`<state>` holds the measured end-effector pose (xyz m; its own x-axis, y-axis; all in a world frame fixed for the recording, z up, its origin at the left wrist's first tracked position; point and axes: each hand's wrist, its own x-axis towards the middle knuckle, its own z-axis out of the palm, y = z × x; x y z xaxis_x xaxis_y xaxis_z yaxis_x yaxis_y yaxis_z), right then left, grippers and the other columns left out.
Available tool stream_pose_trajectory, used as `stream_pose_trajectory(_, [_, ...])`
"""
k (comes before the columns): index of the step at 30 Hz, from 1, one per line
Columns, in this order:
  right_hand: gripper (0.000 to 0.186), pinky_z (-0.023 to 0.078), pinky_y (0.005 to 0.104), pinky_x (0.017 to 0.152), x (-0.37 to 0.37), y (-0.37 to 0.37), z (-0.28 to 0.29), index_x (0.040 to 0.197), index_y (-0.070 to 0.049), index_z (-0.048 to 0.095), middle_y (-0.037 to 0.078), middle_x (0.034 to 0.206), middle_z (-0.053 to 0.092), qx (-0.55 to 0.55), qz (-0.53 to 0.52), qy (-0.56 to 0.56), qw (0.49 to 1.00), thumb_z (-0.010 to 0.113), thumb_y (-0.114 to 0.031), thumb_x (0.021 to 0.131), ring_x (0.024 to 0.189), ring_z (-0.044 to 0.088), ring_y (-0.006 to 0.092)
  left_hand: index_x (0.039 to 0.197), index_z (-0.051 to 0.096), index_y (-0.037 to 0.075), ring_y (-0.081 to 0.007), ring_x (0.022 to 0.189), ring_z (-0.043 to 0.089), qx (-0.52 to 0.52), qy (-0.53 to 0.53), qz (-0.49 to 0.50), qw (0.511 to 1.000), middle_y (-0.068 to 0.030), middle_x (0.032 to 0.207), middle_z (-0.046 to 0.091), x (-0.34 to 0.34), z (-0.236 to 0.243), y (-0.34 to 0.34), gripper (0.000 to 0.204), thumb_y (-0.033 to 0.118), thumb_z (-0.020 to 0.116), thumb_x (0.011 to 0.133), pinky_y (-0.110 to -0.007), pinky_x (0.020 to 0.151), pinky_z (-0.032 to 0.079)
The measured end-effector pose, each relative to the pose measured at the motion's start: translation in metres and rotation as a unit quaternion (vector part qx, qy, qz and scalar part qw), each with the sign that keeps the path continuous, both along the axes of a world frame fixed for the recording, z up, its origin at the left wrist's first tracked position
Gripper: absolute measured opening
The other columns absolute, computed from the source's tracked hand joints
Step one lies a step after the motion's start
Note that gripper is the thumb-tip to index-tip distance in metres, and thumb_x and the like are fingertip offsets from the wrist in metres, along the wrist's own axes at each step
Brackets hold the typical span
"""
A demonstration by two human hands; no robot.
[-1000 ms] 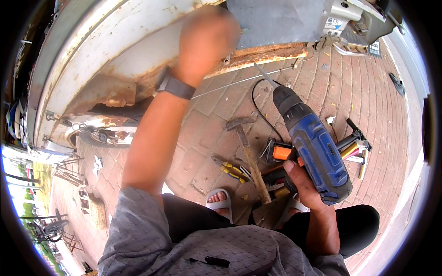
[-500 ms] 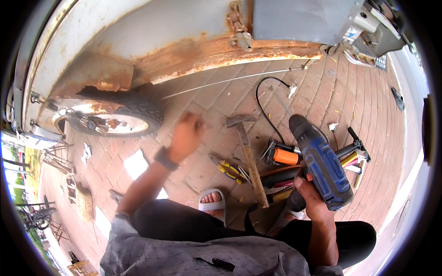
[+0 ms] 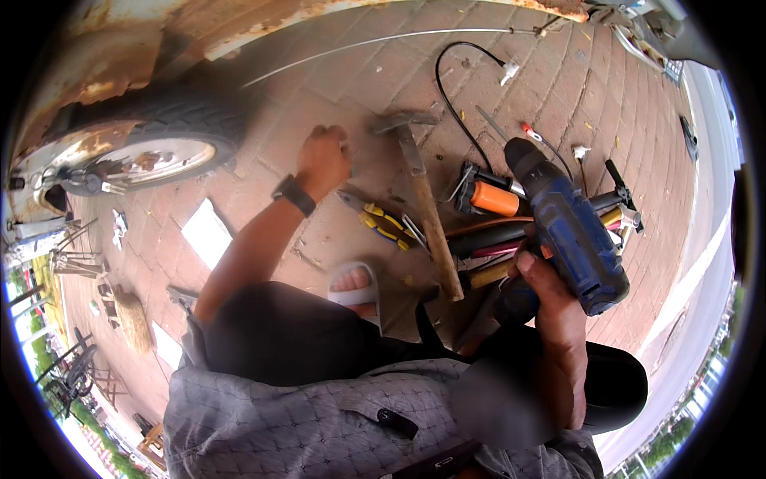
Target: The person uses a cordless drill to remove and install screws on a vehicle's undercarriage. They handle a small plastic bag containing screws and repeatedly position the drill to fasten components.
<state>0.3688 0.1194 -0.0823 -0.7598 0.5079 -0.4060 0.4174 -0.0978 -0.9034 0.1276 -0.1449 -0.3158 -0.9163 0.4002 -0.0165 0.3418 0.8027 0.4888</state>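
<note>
My right hand (image 3: 549,307) grips a blue and black cordless drill (image 3: 570,239) with a long bit pointing up and away from me. My left hand (image 3: 323,160), wearing a dark wristband, hangs over the paving with curled fingers; whatever is inside them is hidden. Just right of it lies a wooden-handled hammer (image 3: 431,223). Yellow pliers (image 3: 383,223), an orange-and-black tool (image 3: 495,198) and a black cable (image 3: 447,96) lie close by, with several other tools piled under the drill.
A rusty vehicle body (image 3: 104,56) with a spoked wheel (image 3: 152,160) fills the upper left. A thin metal rod (image 3: 383,38) runs along beside it. A white sheet (image 3: 206,231), a folded bicycle-like object (image 3: 72,375) and a straw-coloured bundle (image 3: 132,319) are at the left; my sandalled foot (image 3: 351,283) is below.
My left hand has come away from the rusty bodywork and down over the ground by the hammer. The view has tilted downward. The drill stays in my right hand.
</note>
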Motion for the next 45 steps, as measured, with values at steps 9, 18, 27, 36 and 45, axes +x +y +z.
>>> stream_pose_trajectory(9, [0.031,0.057,0.0338,0.068,0.007,0.017,-0.023,0.114,-0.003,0.061,0.008,0.09,0.066,0.038,0.005,-0.059,0.998,0.074,-0.005,0.086,0.079,0.066,0.0186,0.091,0.074,0.005,-0.0378,0.093,0.068,0.074,-0.002,-0.159,0.985,-0.0175,0.094,0.072,-0.076,-0.022,0.139,0.022,0.026,0.077,0.084,-0.048,0.082,0.054])
stream_pose_trajectory(18, [0.026,0.051,0.0297,0.082,0.009,0.029,-0.026,0.103,-0.007,0.067,-0.001,0.099,0.068,-0.054,-0.072,-0.153,0.984,0.085,-0.009,0.084,0.091,0.062,0.0111,0.092,0.073,0.005,-0.0378,0.095,0.068,-0.008,-0.028,-0.207,0.978,-0.0175,0.095,0.072,-0.093,-0.064,0.18,0.019,0.022,0.077,0.084,-0.048,0.084,0.054])
stream_pose_trajectory(27, [0.024,0.051,0.0303,0.076,-0.012,0.015,-0.014,0.1,-0.007,0.064,-0.001,0.095,0.066,-0.024,-0.024,-0.118,0.992,0.082,-0.006,0.084,0.087,0.062,0.0125,0.097,0.07,0.001,-0.0356,0.094,0.069,0.031,0.035,-0.228,0.972,-0.0183,0.099,0.072,-0.099,-0.06,0.177,0.016,0.015,0.07,0.089,-0.046,0.083,0.055])
stream_pose_trajectory(36, [0.026,0.054,0.0322,0.074,-0.003,-0.001,-0.004,0.109,-0.003,0.064,0.005,0.093,0.067,0.049,0.021,-0.047,0.997,0.076,0.0,0.086,0.084,0.066,0.0175,0.107,0.065,-0.001,-0.0142,0.076,0.07,0.336,-0.365,-0.146,0.856,-0.0074,0.088,0.071,-0.077,0.058,0.121,0.013,0.008,0.064,0.098,-0.027,0.068,0.057])
stream_pose_trajectory(45, [0.033,0.053,0.031,0.082,0.003,-0.015,0.008,0.111,-0.006,0.069,0.001,0.1,0.069,0.03,0.104,-0.005,0.994,0.086,-0.006,0.082,0.093,0.063,0.0146,0.118,0.069,-0.001,-0.0142,0.08,0.067,0.527,-0.473,-0.089,0.7,-0.0059,0.096,0.071,-0.035,0.14,0.036,0.02,0.005,0.064,0.1,-0.027,0.073,0.055])
